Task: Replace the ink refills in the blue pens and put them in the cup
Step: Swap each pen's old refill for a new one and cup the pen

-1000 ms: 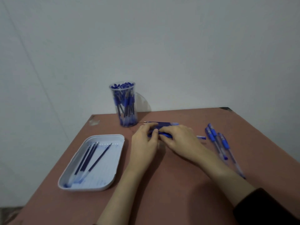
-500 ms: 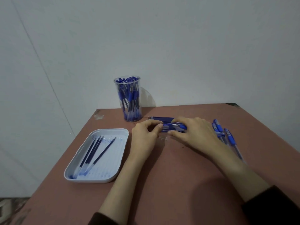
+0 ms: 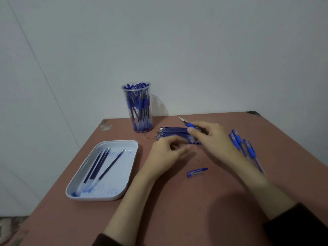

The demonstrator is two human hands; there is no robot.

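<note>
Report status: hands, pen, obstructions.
Right hand grips uncapped pen. Left hand blurred by refill stack, grip unclear. Cap on table. Nothing blocks cup.

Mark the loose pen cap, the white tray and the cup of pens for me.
pen cap (image 3: 197, 172), head view, middle of its body.
tray (image 3: 106, 198), head view, near rim.
cup (image 3: 140, 110), head view, clear side wall.

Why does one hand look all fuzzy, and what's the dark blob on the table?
Head view: the left hand is smeared by blur, the right hand holding a pen looks sharper; the dark patch on the table is a soft shadow.
</note>
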